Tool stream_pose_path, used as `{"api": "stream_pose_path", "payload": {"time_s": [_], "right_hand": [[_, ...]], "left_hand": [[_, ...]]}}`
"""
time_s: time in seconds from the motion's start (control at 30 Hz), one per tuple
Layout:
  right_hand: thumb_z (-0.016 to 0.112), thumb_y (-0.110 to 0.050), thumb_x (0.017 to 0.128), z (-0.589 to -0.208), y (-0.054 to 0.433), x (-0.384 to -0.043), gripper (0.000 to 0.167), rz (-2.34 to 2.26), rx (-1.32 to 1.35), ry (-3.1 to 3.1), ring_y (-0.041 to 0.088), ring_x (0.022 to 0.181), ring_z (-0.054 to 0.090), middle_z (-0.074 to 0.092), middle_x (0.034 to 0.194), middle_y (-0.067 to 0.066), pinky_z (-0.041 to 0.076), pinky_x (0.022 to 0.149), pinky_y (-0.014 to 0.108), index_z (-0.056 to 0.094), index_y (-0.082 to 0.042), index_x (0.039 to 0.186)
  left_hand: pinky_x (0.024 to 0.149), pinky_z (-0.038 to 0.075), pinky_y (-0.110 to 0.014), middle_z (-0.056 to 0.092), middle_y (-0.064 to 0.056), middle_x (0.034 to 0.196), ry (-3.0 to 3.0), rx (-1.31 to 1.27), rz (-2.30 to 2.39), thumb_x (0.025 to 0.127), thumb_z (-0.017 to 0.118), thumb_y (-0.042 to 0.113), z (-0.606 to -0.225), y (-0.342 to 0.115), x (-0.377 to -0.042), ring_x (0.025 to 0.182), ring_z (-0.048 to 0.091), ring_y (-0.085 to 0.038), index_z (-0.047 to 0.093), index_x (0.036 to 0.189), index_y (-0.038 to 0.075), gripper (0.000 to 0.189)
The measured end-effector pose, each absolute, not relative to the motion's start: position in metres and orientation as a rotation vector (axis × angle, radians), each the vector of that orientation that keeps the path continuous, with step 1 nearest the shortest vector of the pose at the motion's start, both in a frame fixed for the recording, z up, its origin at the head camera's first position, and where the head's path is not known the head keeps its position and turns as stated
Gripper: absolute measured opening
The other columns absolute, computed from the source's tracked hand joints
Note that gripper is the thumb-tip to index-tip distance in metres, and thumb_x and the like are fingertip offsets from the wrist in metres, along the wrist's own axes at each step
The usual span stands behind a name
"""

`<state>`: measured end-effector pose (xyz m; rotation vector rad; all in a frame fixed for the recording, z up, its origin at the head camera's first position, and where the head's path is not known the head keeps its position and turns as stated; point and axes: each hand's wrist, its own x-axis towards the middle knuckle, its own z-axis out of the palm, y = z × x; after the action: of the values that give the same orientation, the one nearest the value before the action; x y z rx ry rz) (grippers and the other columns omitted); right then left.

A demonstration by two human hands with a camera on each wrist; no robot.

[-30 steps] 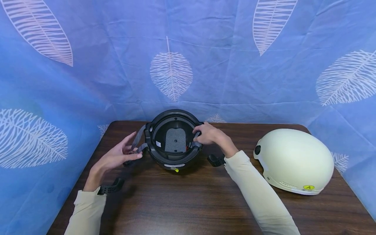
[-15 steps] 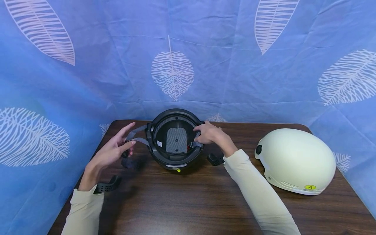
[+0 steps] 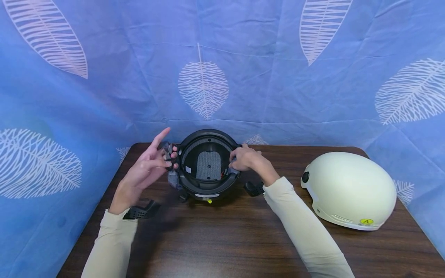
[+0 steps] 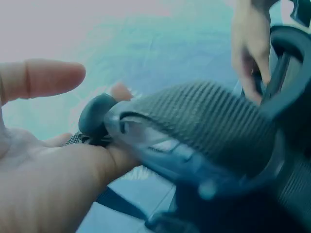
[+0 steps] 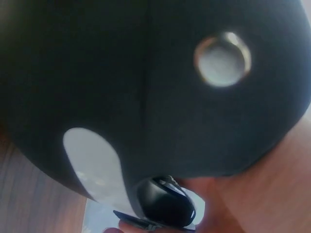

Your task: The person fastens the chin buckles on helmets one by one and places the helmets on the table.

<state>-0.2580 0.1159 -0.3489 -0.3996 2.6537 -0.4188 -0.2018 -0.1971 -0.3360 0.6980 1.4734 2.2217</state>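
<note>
A black helmet (image 3: 208,160) rests upside down on the table, its grey-padded inside facing up. At its left rim my left hand (image 3: 147,166) pinches the chin strap's dark buckle end (image 3: 169,155) between thumb and fingers, index finger pointing up. Beside that hand, a ribbed grey pad (image 4: 204,121) fills the middle of the left wrist view, partly blurred. My right hand (image 3: 245,157) grips the helmet's right side, fingertips curled over the rim. Up close, the right wrist view has the dark outer shell (image 5: 97,73) with a round silver stud (image 5: 222,60).
A cream helmet (image 3: 349,189) with a yellow sticker stands dome up at the table's right. Behind the brown wooden table (image 3: 222,239) hangs a blue curtain (image 3: 243,85) with white leaf prints, close to the back edge.
My left hand first drew the grey strap out to the left, then brought it back right and up to the helmet's left rim. The right hand has stayed on the helmet.
</note>
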Motion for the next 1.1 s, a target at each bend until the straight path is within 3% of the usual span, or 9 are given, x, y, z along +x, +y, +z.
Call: {"api": "stream_pose_path", "payload": {"time_s": [0.17,0.27,0.37,0.53,0.77,0.87,0.93,1.0,1.1], "right_hand": [[0.061,-0.029,0.098,-0.351,0.117,-0.259,0.018,-0.447,-0.428,2.649,0.038,0.152,0.003,0.038,0.156,0.015,0.015,0.107,0.077,0.073,-0.020,0.108],[0.061,-0.026,0.098,-0.352,0.119,-0.261,0.015,-0.476,-0.422,2.655,0.038,0.152,0.004,0.044,0.152,0.013,0.014,0.107,0.077,0.075,-0.021,0.101],[0.058,-0.021,0.098,-0.353,0.122,-0.263,0.018,-0.494,-0.428,2.665,0.039,0.151,0.009,0.052,0.145,0.011,0.016,0.106,0.077,0.077,-0.022,0.095],[0.057,-0.014,0.097,-0.354,0.123,-0.264,0.021,-0.549,-0.462,2.679,0.039,0.151,0.009,0.063,0.132,0.006,0.015,0.104,0.079,0.077,-0.020,0.092],[0.060,-0.014,0.096,-0.354,0.123,-0.261,0.018,-0.599,-0.483,2.713,0.037,0.140,0.032,0.058,0.127,0.011,0.025,0.102,0.075,0.076,-0.021,0.097],[0.061,-0.015,0.095,-0.354,0.123,-0.259,0.016,-0.611,-0.477,2.729,0.037,0.128,0.038,0.053,0.127,0.015,0.030,0.099,0.068,0.075,-0.021,0.098],[0.063,-0.015,0.094,-0.355,0.123,-0.259,0.014,-0.618,-0.473,2.745,0.040,0.134,0.034,0.049,0.136,0.018,0.028,0.100,0.068,0.074,-0.022,0.098],[0.064,-0.014,0.094,-0.356,0.121,-0.258,0.012,-0.624,-0.475,2.770,0.045,0.142,0.024,0.038,0.149,0.020,0.022,0.104,0.070,0.073,-0.023,0.097],[0.065,-0.013,0.094,-0.360,0.119,-0.256,0.011,-0.636,-0.482,2.808,0.047,0.148,0.010,0.022,0.161,0.019,0.012,0.108,0.073,0.071,-0.022,0.095]], "left_hand": [[0.103,0.047,-0.039,0.000,-0.025,0.158,1.352,0.896,2.180,0.080,0.028,-0.028,-0.338,-0.187,-0.204,0.135,0.038,-0.021,-0.006,0.160,0.024,0.102],[0.108,0.042,-0.044,-0.014,-0.022,0.162,1.312,0.966,2.130,0.079,0.027,-0.030,-0.338,-0.181,-0.206,0.149,0.023,-0.036,-0.008,0.160,0.028,0.105],[0.108,0.042,-0.044,-0.017,-0.012,0.164,1.349,0.950,2.104,0.081,0.030,-0.031,-0.338,-0.176,-0.207,0.149,0.010,-0.044,-0.007,0.159,0.035,0.110],[0.103,0.048,-0.038,-0.006,-0.006,0.166,1.585,0.793,2.151,0.087,0.041,-0.027,-0.337,-0.168,-0.206,0.145,0.028,-0.041,0.005,0.159,0.039,0.104],[0.091,0.051,-0.021,0.031,-0.013,0.157,2.141,0.515,2.139,0.096,0.057,-0.007,-0.341,-0.160,-0.209,0.132,0.052,-0.032,0.037,0.154,0.020,0.067],[0.069,0.049,-0.016,0.045,-0.013,0.147,2.377,0.366,2.064,0.096,0.063,0.005,-0.346,-0.156,-0.209,0.116,0.065,-0.019,0.050,0.146,0.016,0.053],[0.057,0.042,-0.017,0.048,-0.012,0.143,2.513,0.307,1.972,0.096,0.066,0.010,-0.349,-0.155,-0.209,0.107,0.067,-0.013,0.055,0.143,0.014,0.049],[0.055,0.040,-0.018,0.044,-0.011,0.145,2.569,0.308,1.905,0.095,0.067,0.011,-0.351,-0.154,-0.209,0.106,0.067,-0.013,0.055,0.142,0.012,0.048],[0.071,0.049,-0.013,0.038,-0.015,0.149,2.520,0.373,1.888,0.096,0.061,0.002,-0.355,-0.155,-0.212,0.119,0.063,-0.022,0.051,0.144,0.006,0.049]]}}
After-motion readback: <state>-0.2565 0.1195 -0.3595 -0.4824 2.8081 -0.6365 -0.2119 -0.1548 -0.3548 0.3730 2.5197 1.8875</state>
